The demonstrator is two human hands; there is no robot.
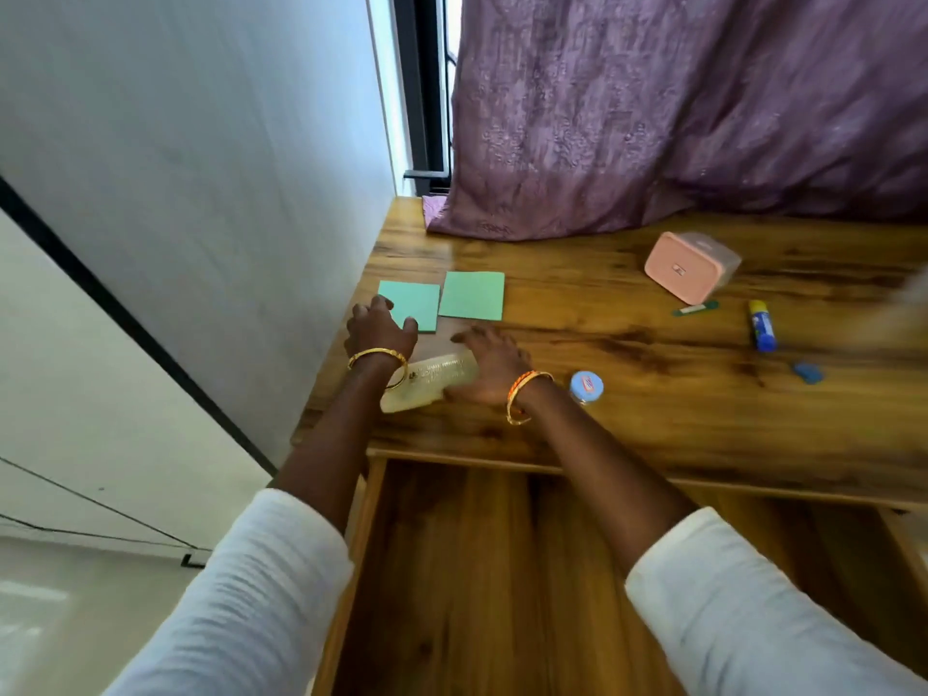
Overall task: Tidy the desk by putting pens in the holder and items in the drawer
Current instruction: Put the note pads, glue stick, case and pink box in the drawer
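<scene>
Two green sticky-note pads lie near the desk's left edge, the left pad (412, 303) and the right pad (473, 295). My left hand (380, 330) rests at the left pad's near corner, thumb and fingers touching its edges. My right hand (489, 366) lies flat with straight fingers on a clear plastic ruler (432, 379) just in front of the pads. Under the desk's front edge the wooden drawer (452, 570) stands pulled out, with nothing visible inside. No pen holder is in view.
A pink lidded box (690, 266) stands at the back right of the wooden desk (627, 394). Near it lie a small green strip (695, 308), a blue glue stick (762, 325), a blue eraser (807, 372) and a small blue-lidded jar (586, 386). A purple curtain (653, 118) drapes onto the desk's back.
</scene>
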